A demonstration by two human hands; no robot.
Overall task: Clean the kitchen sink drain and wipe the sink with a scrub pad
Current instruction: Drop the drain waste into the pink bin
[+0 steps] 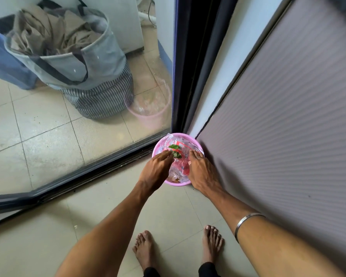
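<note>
A small pink waste bin (177,184) stands on the tiled floor in the corner between the glass door and a ribbed grey panel. It holds crumpled clear and red plastic wrappers (180,169) and wet green leafy scraps (175,154). My left hand (156,171) reaches into the bin from the left, its fingertips pinched together on the green scraps. My right hand (200,169), with a ring on one finger, curls over the plastic at the bin's right side. No sink, drain or scrub pad is in view.
A sliding glass door (88,136) with a dark floor track (100,172) runs on the left. Behind the glass stands a grey laundry bag (72,62) full of cloth. The ribbed grey panel (288,116) rises on the right. My bare feet (146,250) stand on the beige tiles.
</note>
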